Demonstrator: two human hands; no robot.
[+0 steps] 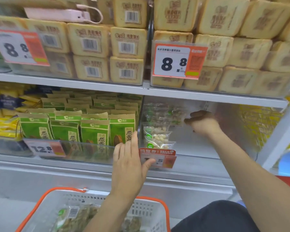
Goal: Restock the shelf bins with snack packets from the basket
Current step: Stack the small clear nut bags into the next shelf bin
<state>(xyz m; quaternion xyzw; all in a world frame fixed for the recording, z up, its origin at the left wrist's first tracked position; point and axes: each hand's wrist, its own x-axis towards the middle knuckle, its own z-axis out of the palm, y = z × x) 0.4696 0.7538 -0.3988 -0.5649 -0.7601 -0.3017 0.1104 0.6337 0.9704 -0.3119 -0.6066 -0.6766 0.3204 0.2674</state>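
So the right hand (203, 123) is deep inside the clear plastic shelf bin (199, 154), fingers pinching a see-through packet of pale nuts (177, 117), while the left hand (130, 162), fingers straight and together, presses on the bin's front by the red price tag (164, 159), above the white basket with orange rim (45, 197).

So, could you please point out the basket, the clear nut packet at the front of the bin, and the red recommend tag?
basket (40, 204), head view, on its orange rim at the left.
clear nut packet (156, 137), head view, on its middle, over the nuts.
red recommend tag (157, 151), head view, on its red top band.
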